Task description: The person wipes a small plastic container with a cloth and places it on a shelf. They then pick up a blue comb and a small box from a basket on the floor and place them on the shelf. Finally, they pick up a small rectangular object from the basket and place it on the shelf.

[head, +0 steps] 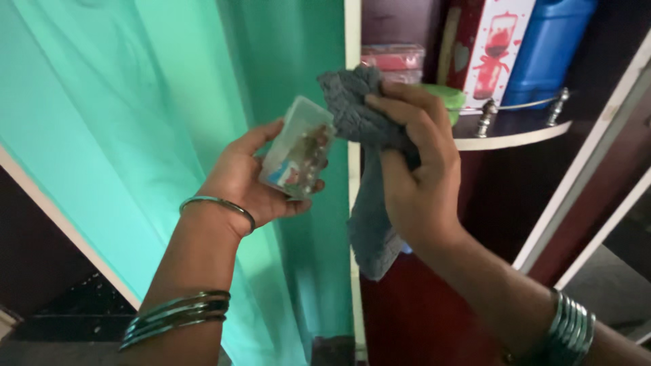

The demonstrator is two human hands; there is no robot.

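Note:
My left hand (247, 177) holds a small clear plastic box (297, 149) with small items inside, tilted up in the palm. My right hand (413, 163) grips a grey cloth (363, 129); the bunched top of the cloth touches the box's upper right edge, and the rest hangs down below my hand. Both wrists wear metal bangles.
A green curtain (149, 122) hangs at the left. At the right stands a dark cabinet with a curved shelf (515, 132) and a small rail. On it are a blue plastic jug (546, 47), a red-and-white carton (491, 47), a green lid (447, 98) and pink boxes (393, 57).

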